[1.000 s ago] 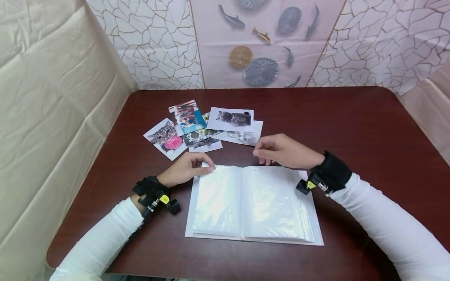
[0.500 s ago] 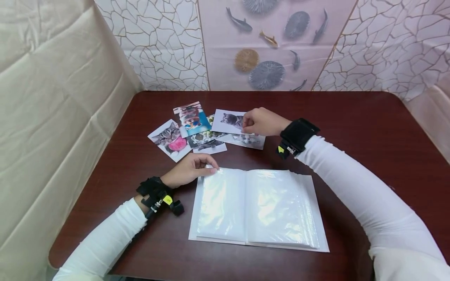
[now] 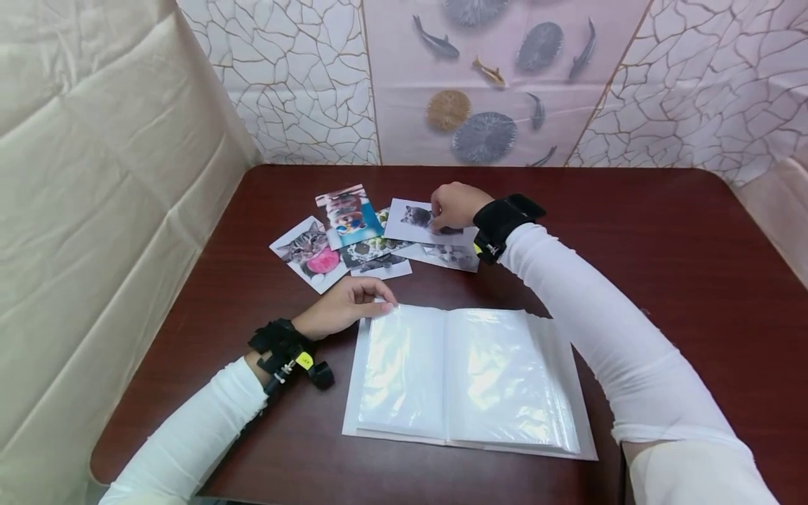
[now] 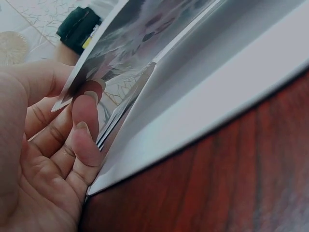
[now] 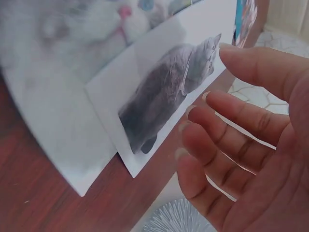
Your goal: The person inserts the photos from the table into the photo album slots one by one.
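Observation:
A photo album [image 3: 492, 379] lies spread on the table, its clear sleeves shiny. My left hand [image 3: 344, 305] pinches the upper left corner of an album page [image 4: 145, 43], which carries a blurred animal picture in the left wrist view; the cover [image 4: 193, 101] lies under it. Over the scattered photos, my right hand [image 3: 461, 205] hovers at a grey cat photo [image 3: 404, 223]. In the right wrist view its fingers are relaxed and parted, the thumb tip overlapping the edge of the grey cat photo [image 5: 169, 92]. A paler photo with a cat's face [image 5: 72, 72] lies beneath that one.
Left of the grey cat photo are a tabby photo with a pink patch [image 3: 312, 254] and a blue-toned photo [image 3: 350, 221], partly covering others. The dark wood table [image 3: 663, 280] ends at patterned sheets behind and a cream cloth [image 3: 113, 175] on the left.
My right hand has moved from above the album's top edge, away and leftward, to the grey cat photo. My left hand keeps its hold on the page; the camera view has shifted slightly.

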`<control>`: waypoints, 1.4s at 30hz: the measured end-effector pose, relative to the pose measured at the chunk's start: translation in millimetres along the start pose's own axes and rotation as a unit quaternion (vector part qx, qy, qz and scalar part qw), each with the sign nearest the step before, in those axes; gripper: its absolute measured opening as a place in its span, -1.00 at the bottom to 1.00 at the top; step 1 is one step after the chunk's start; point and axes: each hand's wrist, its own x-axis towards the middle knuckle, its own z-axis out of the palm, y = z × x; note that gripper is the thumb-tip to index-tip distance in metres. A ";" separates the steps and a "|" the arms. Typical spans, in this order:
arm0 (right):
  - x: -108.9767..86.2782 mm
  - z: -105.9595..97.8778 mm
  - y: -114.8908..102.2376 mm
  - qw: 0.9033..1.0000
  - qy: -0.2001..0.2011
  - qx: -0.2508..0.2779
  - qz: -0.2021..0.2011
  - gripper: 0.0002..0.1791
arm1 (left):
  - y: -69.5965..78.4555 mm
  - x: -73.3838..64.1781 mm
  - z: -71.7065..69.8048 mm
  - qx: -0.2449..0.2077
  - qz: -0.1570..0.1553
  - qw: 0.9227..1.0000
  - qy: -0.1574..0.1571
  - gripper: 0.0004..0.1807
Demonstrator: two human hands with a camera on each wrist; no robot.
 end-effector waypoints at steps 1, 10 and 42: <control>3.4 0.1 0.2 1.000 -0.001 -0.004 0.006 -0.69 | -0.2 0.0 0.2 -0.002 -0.001 1.000 0.000 -0.86; 29.6 1.8 5.8 0.999 -0.020 -0.015 0.034 -0.45 | 0.4 0.9 3.5 -0.009 -0.007 1.000 0.007 -0.86; 69.5 15.7 35.1 0.988 -0.100 -0.007 0.115 0.26 | 0.1 -2.7 -3.8 0.002 -0.018 1.000 0.014 -0.85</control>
